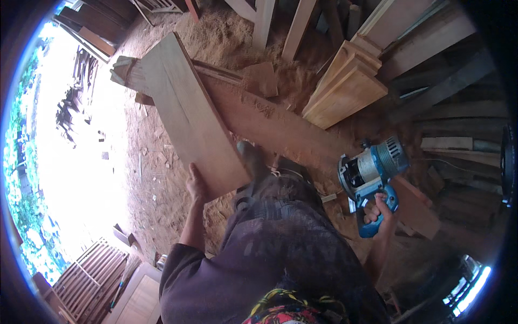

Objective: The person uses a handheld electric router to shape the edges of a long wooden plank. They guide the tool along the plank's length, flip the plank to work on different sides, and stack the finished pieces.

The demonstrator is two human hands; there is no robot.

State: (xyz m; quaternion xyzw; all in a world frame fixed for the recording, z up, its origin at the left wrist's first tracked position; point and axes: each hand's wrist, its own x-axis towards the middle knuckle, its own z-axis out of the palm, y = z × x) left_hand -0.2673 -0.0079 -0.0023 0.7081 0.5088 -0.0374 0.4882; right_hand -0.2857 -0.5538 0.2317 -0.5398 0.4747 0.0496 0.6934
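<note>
My left hand (197, 184) grips the near left edge of a wide flat wooden board (190, 110). The board slants away to the far left and crosses over a long thick plank (280, 125) dusted with sawdust. My right hand (377, 209) is closed round the blue loop handle of a wood router (371, 168), held up on the right, apart from the board. The router has a silver and blue motor housing and is tilted on its side, its round base facing left. Its bit cannot be made out.
Stacked light boards (345, 89) stand at the far right, with more timber (458, 116) behind. Wood shavings and sawdust cover the ground (156, 162). Slatted wooden frames (89, 275) and a panel (139, 297) lie at the near left. A thin cord (442, 162) trails beside the router.
</note>
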